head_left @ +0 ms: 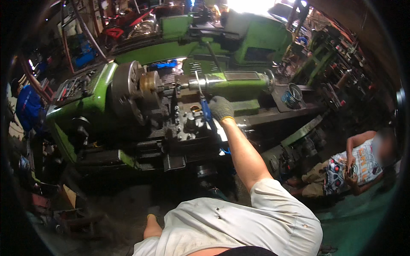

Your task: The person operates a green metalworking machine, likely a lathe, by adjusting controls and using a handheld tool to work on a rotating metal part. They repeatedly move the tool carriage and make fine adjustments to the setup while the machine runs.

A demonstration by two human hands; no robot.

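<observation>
My right hand, in a grey knit glove, reaches forward over a green lathe and grips a long blue-handled tool. The tool's metal end rises to the shiny quill of the green tailstock. Left of it, the round steel chuck holds a brass-coloured workpiece. The dark tool post sits just left of my hand. My left hand, also gloved, hangs low by my side near the dark floor; its fingers are too dim to read.
A second green machine stands behind the lathe. A small bucket rests on the lathe bed's right end. Another person sits on the floor at the right. Cluttered racks and machine parts line both sides.
</observation>
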